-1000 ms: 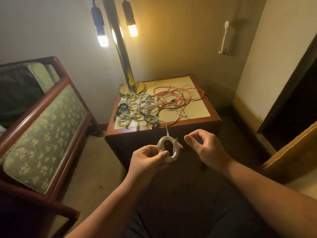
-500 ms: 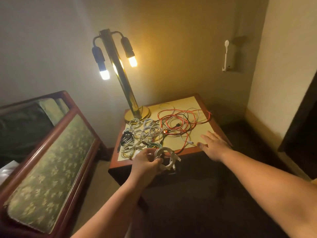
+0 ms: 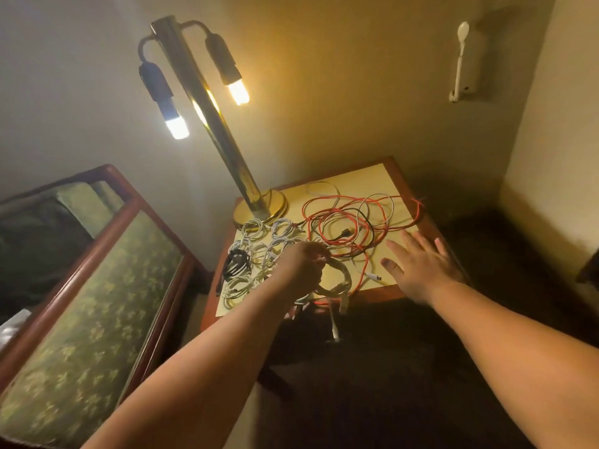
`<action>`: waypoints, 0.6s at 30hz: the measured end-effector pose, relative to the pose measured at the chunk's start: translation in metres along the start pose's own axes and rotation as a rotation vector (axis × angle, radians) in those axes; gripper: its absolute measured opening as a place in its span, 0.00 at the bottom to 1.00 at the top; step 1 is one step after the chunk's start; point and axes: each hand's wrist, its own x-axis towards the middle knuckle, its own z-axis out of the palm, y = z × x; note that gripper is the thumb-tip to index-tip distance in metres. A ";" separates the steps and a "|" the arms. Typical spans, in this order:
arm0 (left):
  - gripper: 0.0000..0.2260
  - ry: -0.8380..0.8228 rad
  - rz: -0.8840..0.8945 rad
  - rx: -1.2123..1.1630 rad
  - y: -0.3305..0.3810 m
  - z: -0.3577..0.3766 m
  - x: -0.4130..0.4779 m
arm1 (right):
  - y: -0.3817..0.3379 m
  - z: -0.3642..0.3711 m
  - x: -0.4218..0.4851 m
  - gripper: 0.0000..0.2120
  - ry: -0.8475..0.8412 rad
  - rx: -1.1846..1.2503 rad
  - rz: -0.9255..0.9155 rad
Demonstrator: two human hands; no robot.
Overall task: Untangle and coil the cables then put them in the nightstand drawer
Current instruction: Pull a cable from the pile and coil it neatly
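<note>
My left fingers (image 3: 316, 254) curl round the white coil (image 3: 348, 275) at the tabletop (image 3: 385, 179) edge. My right fingers (image 3: 418, 244) lie flat and empty, the red tangle (image 3: 343, 218) just past them. The coil's dangling end might snag and unwind.

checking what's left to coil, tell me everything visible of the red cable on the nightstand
The red cable is thin, orange-red and plastic-looking. It lies uncoiled in loose overlapping loops on the right half of the nightstand top, tangled with a white cable and a black cable; one strand runs to the front edge. The right hand lies beside it.
</note>
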 end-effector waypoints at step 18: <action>0.12 0.020 0.367 0.638 0.015 0.040 0.050 | 0.002 -0.004 -0.001 0.29 -0.004 0.053 -0.011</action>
